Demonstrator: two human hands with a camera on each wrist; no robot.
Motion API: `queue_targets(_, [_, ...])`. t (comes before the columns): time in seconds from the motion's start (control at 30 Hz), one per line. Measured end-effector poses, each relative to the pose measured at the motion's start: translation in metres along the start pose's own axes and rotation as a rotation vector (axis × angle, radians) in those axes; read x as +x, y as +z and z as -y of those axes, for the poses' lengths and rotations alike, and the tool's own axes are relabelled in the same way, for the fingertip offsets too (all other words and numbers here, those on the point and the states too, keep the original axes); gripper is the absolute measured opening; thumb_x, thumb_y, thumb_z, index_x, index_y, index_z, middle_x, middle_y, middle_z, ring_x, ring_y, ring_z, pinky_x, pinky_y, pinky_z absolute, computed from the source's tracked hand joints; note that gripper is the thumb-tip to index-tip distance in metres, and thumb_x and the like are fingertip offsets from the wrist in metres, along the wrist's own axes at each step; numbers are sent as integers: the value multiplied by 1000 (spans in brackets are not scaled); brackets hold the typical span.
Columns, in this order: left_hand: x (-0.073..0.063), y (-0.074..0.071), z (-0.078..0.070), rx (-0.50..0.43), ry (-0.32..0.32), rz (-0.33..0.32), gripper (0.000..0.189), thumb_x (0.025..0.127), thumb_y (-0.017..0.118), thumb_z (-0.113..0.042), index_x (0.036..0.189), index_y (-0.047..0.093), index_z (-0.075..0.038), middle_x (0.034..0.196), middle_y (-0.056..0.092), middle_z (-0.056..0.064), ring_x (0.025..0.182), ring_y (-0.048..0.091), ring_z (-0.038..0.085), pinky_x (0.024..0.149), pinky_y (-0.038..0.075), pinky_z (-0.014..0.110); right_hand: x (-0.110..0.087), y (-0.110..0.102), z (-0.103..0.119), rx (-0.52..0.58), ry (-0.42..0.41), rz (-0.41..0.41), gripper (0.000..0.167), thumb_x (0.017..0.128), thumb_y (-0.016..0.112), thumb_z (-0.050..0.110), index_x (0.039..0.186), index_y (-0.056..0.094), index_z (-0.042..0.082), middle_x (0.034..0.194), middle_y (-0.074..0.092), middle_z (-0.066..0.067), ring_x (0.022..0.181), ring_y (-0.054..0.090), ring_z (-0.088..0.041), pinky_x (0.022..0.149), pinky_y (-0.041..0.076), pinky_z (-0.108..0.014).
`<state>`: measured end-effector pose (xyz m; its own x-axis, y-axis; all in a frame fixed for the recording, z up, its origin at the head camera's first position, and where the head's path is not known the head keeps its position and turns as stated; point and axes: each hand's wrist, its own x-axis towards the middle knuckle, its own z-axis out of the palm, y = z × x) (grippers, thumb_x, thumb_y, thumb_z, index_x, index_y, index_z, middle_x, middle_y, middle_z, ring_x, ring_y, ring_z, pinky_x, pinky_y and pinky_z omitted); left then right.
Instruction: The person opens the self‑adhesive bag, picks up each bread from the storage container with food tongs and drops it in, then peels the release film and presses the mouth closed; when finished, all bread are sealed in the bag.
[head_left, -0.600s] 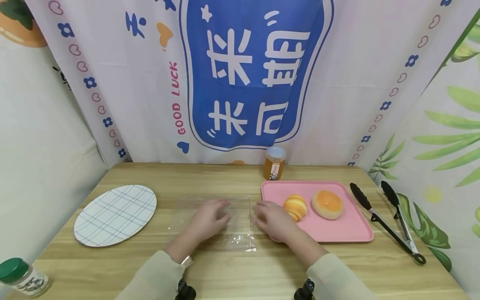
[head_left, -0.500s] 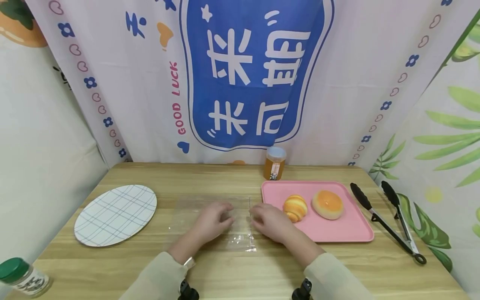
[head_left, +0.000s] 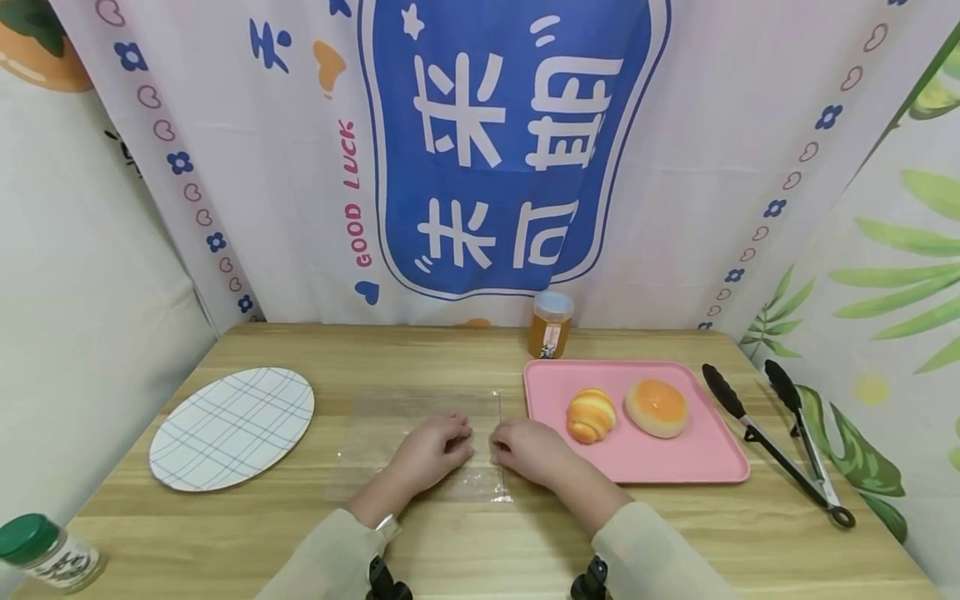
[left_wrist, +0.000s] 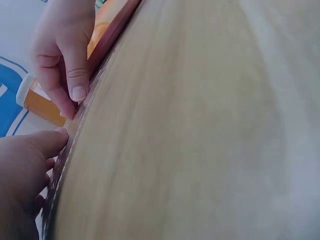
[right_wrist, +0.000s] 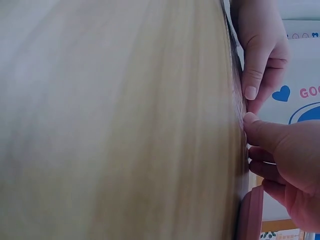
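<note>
A clear flat plastic bag [head_left: 375, 425] lies on the wooden table in front of me. My left hand [head_left: 433, 454] rests over its middle, fingers loosely bent and touching or just above the film. At the bag's right edge is my right hand [head_left: 534, 452], thumb and fingertips down at the film. In the left wrist view the right hand [left_wrist: 65, 50] shows thumb and forefinger slightly apart, and the left hand [left_wrist: 25, 165] has its thumb by the bag's edge. The right wrist view shows both hands nearly meeting, the right hand [right_wrist: 290, 160] below the left hand [right_wrist: 262, 50].
Right of the bag, a pink tray [head_left: 690, 462] carries a striped croissant [head_left: 591, 416] and a round bun [head_left: 657, 408]. Tongs [head_left: 787, 446] lie spread at far right. A honey-coloured jar [head_left: 551, 327] stands behind; a checked plate [head_left: 232, 429] and green-lidded shaker [head_left: 48, 550] are left.
My right hand has moved left and down, off the tray's edge to the bag's right edge. The left hand has shifted slightly right and nearer to me. The hands are closer together.
</note>
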<state>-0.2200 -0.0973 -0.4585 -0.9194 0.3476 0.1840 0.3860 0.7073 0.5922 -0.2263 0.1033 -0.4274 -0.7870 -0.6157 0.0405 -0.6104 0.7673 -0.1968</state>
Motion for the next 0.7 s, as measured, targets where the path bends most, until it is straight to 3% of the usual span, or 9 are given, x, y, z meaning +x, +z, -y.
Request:
queue_targets(0.4, [0,3,3,20,1,-106,19,87,73,-18,102,75,-7,121,70,12,125,58,33,109,44,50,-1,0,2,2,17,22,21,94,66,27,106,70,10,108,71,-4,103,66,-22,92,55,-41])
queue_targets(0.7, [-1,-11,-8,-95,-19,-177,15,90,70,-17,101,75,-9,116,72,9,114,66,29,103,51,45,0,2,0,-18,25,21,21,94,66,29,105,70,12,104,71,-1,98,66,-19,88,56,-38])
